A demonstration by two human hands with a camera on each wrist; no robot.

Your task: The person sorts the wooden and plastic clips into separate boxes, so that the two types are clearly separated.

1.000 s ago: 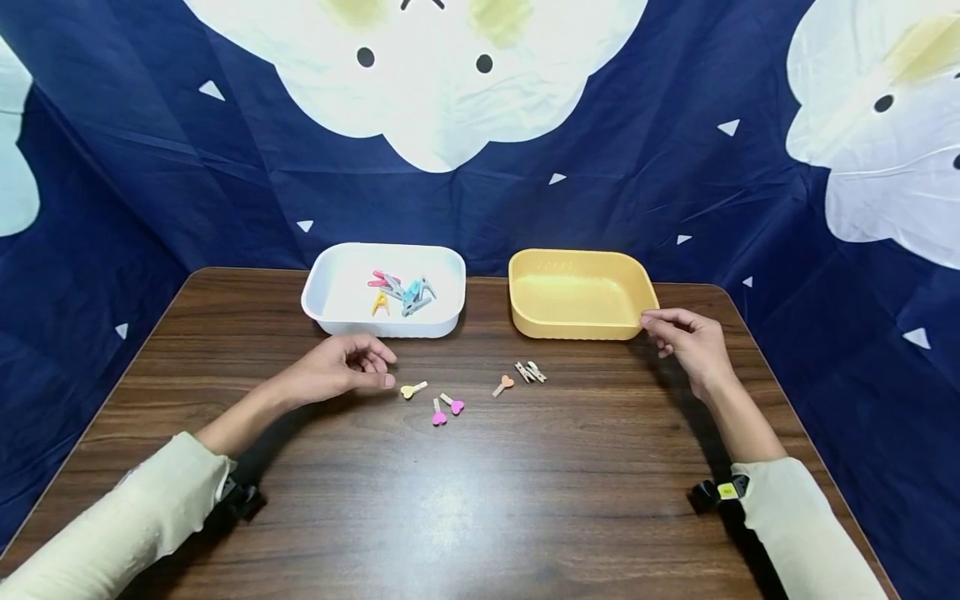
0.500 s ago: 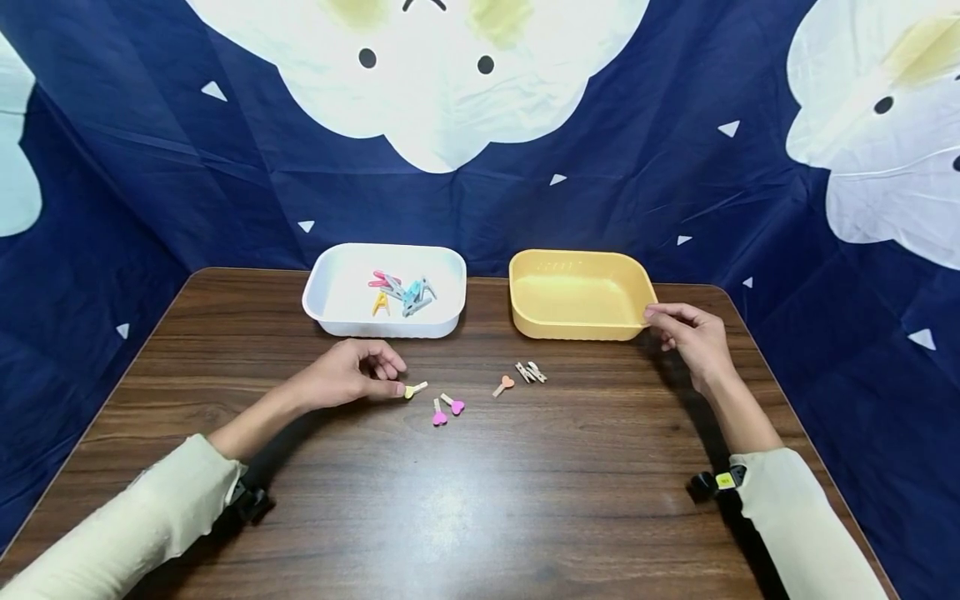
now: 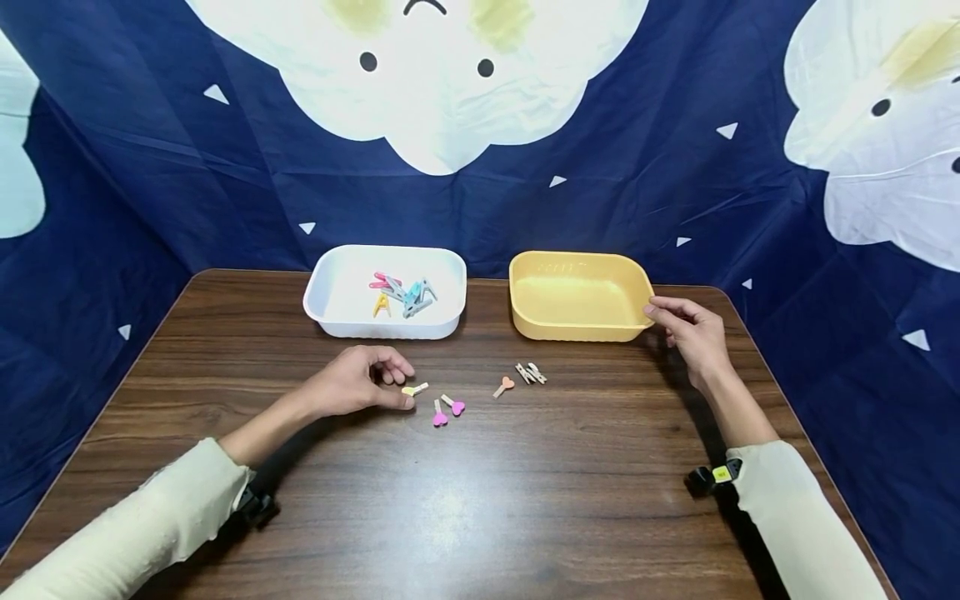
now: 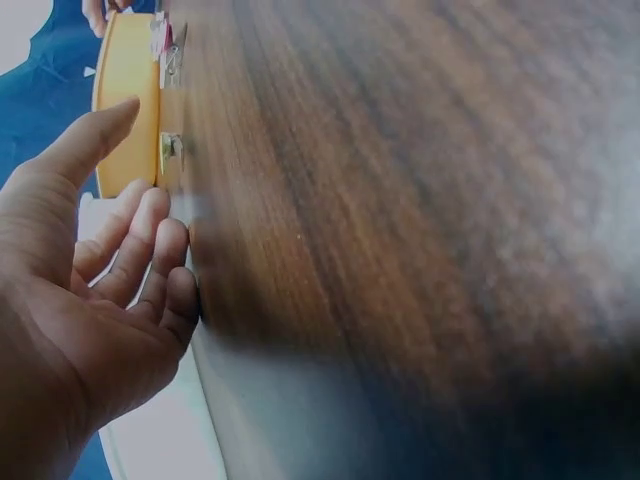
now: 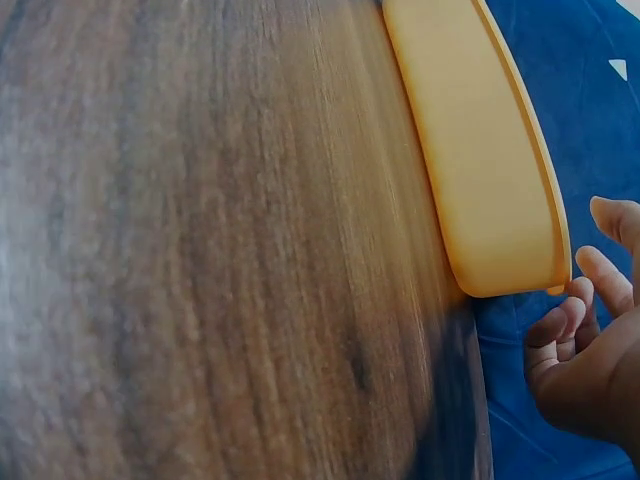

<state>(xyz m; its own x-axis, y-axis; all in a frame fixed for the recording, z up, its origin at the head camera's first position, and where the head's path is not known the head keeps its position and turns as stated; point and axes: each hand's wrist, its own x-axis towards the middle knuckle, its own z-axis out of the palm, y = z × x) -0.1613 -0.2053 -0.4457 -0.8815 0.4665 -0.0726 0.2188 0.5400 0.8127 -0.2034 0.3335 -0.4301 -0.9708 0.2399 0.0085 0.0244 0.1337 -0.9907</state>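
Note:
My left hand (image 3: 358,382) is low over the table, thumb and forefinger apart on either side of a small wooden clothespin with a yellow heart (image 3: 409,391). In the left wrist view that hand (image 4: 110,280) has its thumb well away from its relaxed fingers. Two clothespins with magenta hearts, one of them the nearer clothespin (image 3: 440,417), lie just right of the hand. My right hand (image 3: 693,337) is at the right corner of a yellow basket (image 3: 577,332), fingertips right at its rim. The right wrist view shows its thumb and forefinger parted, with nothing between them.
A white basket (image 3: 382,331) at the back left holds several plastic clothespins (image 3: 411,293). An orange-heart clothespin (image 3: 504,386) and two pale clothespins (image 3: 531,373) lie in front of the yellow basket. A dark blue cloth (image 3: 480,212) hangs behind the table.
My left hand has moved right, to the yellow-heart clothespin, and its thumb has come to the near side of it. The right hand has shifted slightly up along the yellow basket's corner.

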